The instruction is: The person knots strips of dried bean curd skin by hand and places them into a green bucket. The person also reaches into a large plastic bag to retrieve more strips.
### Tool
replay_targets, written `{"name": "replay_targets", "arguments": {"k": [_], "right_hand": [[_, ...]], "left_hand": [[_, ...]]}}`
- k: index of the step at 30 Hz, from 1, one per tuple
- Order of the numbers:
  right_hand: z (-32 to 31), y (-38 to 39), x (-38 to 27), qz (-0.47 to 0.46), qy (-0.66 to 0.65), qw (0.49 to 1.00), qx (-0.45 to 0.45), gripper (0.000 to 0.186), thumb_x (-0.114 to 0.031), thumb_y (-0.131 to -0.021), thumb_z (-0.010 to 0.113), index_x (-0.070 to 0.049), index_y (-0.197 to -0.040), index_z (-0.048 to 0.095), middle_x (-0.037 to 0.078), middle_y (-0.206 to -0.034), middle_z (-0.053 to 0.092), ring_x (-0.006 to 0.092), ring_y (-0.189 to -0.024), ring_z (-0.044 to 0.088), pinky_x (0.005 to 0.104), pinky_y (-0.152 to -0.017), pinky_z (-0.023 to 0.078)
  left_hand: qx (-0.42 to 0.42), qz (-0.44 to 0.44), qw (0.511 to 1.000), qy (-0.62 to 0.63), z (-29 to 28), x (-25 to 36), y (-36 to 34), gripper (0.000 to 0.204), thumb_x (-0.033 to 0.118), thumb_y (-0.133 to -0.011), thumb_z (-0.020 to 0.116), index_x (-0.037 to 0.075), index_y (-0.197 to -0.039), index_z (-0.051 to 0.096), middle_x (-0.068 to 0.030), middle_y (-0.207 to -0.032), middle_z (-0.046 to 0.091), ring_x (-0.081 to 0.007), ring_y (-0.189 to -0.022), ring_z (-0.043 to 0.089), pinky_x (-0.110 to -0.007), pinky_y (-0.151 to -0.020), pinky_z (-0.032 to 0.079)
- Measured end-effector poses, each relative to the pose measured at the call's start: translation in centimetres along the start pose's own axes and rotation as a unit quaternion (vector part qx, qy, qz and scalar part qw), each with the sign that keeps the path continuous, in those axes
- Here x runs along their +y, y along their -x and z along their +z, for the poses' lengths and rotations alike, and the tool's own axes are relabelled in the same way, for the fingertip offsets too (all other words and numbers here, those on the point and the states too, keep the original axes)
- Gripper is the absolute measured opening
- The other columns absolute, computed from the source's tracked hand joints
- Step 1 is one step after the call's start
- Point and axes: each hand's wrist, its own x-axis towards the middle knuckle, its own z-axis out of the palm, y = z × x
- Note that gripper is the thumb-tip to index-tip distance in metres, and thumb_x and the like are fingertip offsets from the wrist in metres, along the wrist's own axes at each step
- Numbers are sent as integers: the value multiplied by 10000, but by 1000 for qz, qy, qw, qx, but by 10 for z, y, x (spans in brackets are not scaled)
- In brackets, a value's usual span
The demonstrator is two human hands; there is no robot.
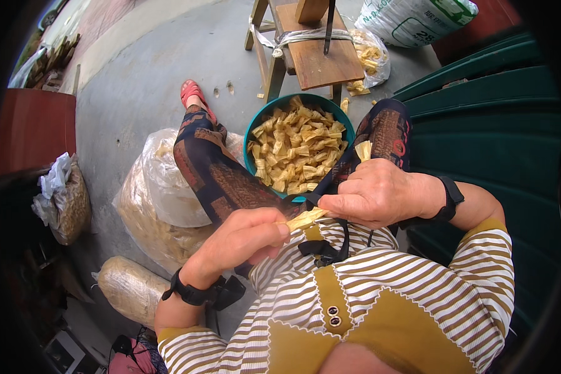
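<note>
Striped shirt [411,274] nearest; in front of it your left grip [248,238] pinches a yellow strip [305,220], your right grip [378,194] wraps a yellow tuft [363,151]. Work gently, evenly: strip might split.

A pale strip [306,219] bridges the gap between the left hand [249,240] and the right hand [375,194], while above them a way runs forward over the near rim of the upward-facing teal tub [325,106]. The left leg [206,156] and a bulging clear bag [174,196] beyond it hem in the left side; the right leg [388,134] and a green slatted panel [474,140] crowd the right. Ahead, a wooden stand [325,65] obstructs farther reach, though gray floor [221,71] leaves room between it and the left foot [194,93].
</note>
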Motion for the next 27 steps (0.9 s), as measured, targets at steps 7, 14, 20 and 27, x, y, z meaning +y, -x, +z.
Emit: {"name": "replay_targets", "arguments": {"k": [7, 14, 20, 27], "right_hand": [[5, -23, 5, 180, -356, 916, -33, 303, -251, -925, 560, -19, -1120, 565, 152, -895, 637, 288, -764, 642, 335, -647, 503], [-9, -25, 3, 238, -390, 889, -32, 227, -235, -937, 549, -10, -905, 567, 102, -665, 535, 204, -574, 515, 314, -542, 424], [-13, -23, 2, 171, -374, 912, 7, 178, -173, -930, 567, -5, -882, 600, 93, -636, 543, 196, -532, 535, 292, -494, 419], [-12, -6, -2, 91, -353, 931, 3, 130, -114, -894, 601, 13, -889, 628, 111, -690, 599, 271, -572, 589, 316, -501, 451]], "left_hand": [[-28, 60, 997, 28, -2, 27, -15, 366, 376, -947, 514, 33, -872, 616, 0, -648, 552, -41, -474, 435, -192, -432, 316], [25, 111, 993, -46, -10, 28, -2, 384, 365, -949, 513, 22, -845, 654, 2, -672, 589, -49, -521, 482, -179, -469, 364], [49, 210, 976, 32, 3, 15, 0, 342, 233, -939, 528, 14, -680, 576, 7, -601, 532, -51, -513, 423, -222, -468, 313], [62, 209, 975, 52, 14, -8, 7, 443, 295, -901, 554, 5, -574, 480, -49, -507, 457, -109, -421, 399, -243, -398, 293]]}}
